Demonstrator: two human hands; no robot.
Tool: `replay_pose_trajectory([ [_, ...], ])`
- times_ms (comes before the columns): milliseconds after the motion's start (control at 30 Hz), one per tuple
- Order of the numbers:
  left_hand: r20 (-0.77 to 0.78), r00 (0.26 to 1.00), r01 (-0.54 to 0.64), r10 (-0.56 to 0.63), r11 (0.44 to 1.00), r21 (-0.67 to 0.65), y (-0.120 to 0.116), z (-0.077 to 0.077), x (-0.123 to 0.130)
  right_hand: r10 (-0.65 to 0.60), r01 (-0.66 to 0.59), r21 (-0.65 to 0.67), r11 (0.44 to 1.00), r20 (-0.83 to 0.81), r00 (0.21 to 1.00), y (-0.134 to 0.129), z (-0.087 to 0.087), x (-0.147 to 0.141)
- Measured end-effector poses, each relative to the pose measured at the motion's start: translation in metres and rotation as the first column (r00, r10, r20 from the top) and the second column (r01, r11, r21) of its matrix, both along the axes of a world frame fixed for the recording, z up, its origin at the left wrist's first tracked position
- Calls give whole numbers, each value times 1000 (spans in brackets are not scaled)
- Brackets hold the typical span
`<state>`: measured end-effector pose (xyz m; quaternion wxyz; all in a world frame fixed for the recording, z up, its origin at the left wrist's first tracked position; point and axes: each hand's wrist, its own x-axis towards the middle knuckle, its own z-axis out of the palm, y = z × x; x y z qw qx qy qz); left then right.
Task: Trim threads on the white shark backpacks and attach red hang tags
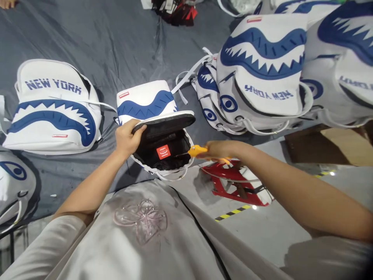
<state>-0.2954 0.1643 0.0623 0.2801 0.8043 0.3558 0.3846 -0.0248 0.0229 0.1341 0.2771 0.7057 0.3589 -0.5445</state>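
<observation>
A small white backpack [145, 102] with a blue shark-mouth print stands unzipped in front of me, its black inside showing a red label [163, 152]. My left hand [129, 137] grips the edge of its raised flap, thumb on the dark lining. Orange-handled scissors [198, 151] are in my right hand [223, 150] at the right side of the opening. Their thin blade reaches into the bag towards the label; its tip is hard to make out against the black lining.
White shark-print backpacks lie left [55, 105] and right [262, 66] on the grey-covered table [140, 42]. Red packets [177, 13] sit at the back. Below the table's edge are a red stool-like object [227, 179] and a cardboard box [326, 146]. Another person's hand shows top left.
</observation>
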Motion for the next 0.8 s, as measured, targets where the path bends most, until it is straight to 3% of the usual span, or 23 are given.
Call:
replay_pose_trajectory([
  [67, 5, 1000, -22, 22, 1000, -17, 0, 0, 2, -222, 229, 15, 973, -186, 957, -13, -4, 9],
  [167, 28, 999, -43, 44, 999, -27, 0, 1, 4, -497, 550, 107, 829, -310, 810, -30, -18, 21],
  [267, 28, 999, -45, 46, 998, -38, 0, 0, 5, -633, 722, 133, 679, -391, 668, -41, -36, 24],
  [333, 8, 998, -57, 58, 997, -60, -1, -3, 6, -684, 783, 89, 615, -432, 587, -44, -48, 19],
  [433, -24, 997, -72, 70, 991, -109, -5, -4, 6, -657, 778, 44, 627, -506, 558, -46, -60, 8],
  [533, -68, 997, 25, -42, 972, -235, -14, 9, -3, -569, 678, 93, 730, -466, 677, -54, -61, 11],
  [567, -83, 986, 112, -147, 938, -329, -17, 16, -11, -554, 648, 112, 754, -423, 717, -60, -57, 17],
  [600, -82, 958, 211, -274, 869, -447, -20, 22, -20, -552, 635, 125, 762, -386, 739, -69, -51, 25],
  [667, -12, 872, 344, -489, 630, -697, -21, 29, -45, -599, 680, 143, 719, -369, 711, -93, -38, 45],
  [700, 41, 859, 341, -511, 511, -789, -20, 27, -58, -635, 727, 150, 670, -390, 667, -106, -33, 54],
  [733, 75, 887, 294, -455, 434, -852, -17, 21, -70, -676, 779, 162, 606, -410, 612, -118, -30, 60],
  [800, 43, 986, 102, -158, 388, -916, -11, -3, -88, -739, 858, 199, 474, -439, 510, -133, -37, 65],
])
